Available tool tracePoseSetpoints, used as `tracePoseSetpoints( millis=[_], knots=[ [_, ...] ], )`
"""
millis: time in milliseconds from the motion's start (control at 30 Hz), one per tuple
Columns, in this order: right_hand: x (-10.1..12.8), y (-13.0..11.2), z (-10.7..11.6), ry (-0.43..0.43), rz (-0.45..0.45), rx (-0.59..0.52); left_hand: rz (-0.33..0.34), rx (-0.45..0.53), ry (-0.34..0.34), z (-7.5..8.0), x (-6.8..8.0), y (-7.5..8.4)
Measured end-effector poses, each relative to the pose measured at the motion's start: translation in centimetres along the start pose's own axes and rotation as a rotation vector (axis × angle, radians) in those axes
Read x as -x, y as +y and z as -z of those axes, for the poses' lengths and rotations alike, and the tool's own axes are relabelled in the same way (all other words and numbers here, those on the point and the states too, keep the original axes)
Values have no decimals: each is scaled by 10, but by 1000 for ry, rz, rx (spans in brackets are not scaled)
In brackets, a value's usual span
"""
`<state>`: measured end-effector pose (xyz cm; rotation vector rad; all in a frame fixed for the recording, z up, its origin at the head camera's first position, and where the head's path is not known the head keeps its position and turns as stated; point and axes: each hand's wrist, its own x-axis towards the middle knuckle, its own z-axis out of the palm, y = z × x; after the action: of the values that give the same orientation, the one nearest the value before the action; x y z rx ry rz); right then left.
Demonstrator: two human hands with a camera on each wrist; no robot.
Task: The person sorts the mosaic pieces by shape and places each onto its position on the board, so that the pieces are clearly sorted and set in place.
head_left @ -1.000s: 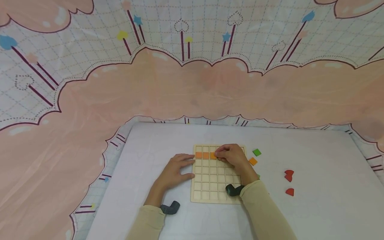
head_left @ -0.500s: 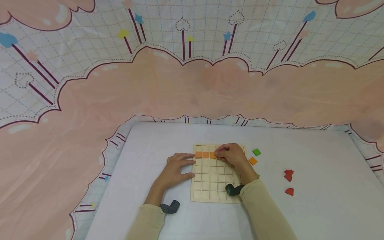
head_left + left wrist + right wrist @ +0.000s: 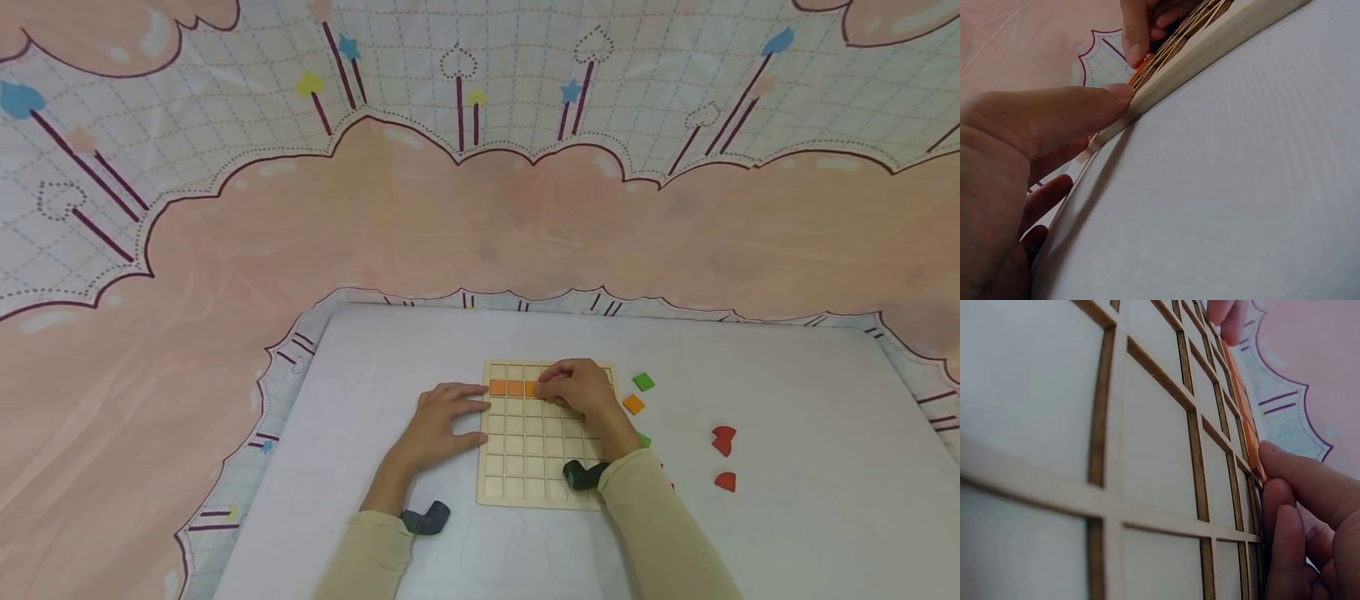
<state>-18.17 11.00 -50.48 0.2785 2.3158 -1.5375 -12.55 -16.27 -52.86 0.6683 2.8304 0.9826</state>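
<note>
A wooden grid board [image 3: 513, 467] lies on the table. Three square orange tiles sit side by side in its second row from the far edge: the left tile [image 3: 498, 387], the middle tile [image 3: 516, 387] and a third tile [image 3: 530, 389]. My right hand [image 3: 581, 389] has its thumb and fingertips at the third tile, covering its right part; its thumb and a finger meet at that tile's edge in the right wrist view. Spread fingers and the thumb of my left hand [image 3: 442, 425] touch the board's left edge, and its thumb [image 3: 1085, 112] rests against the frame in the left wrist view.
Right of the board lie a green tile [image 3: 643, 381], another orange tile [image 3: 633, 404] and a green piece [image 3: 646, 440] partly behind the right wrist. Farther right are red wedge-shaped pieces [image 3: 724, 481]. A patterned cloth [image 3: 562, 242] hangs behind the table [image 3: 810, 400].
The right thumb has shifted slightly left over the third orange tile, and the fingertip above it has moved a little away from it. The left hand stays at the board's edge.
</note>
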Motion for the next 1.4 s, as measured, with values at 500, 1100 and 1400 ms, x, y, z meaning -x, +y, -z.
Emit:
tracePoseSetpoints(
  millis=[500,1100,1400],
  knots=[
    [11,8,11,-59,158,47,-1,-6,12,-1,1,0],
    [39,29,97,159,222,268,-20,-17,14,0,2,0],
    [38,45,119,264,208,429,-27,-7,14,0,0,1]
  ],
)
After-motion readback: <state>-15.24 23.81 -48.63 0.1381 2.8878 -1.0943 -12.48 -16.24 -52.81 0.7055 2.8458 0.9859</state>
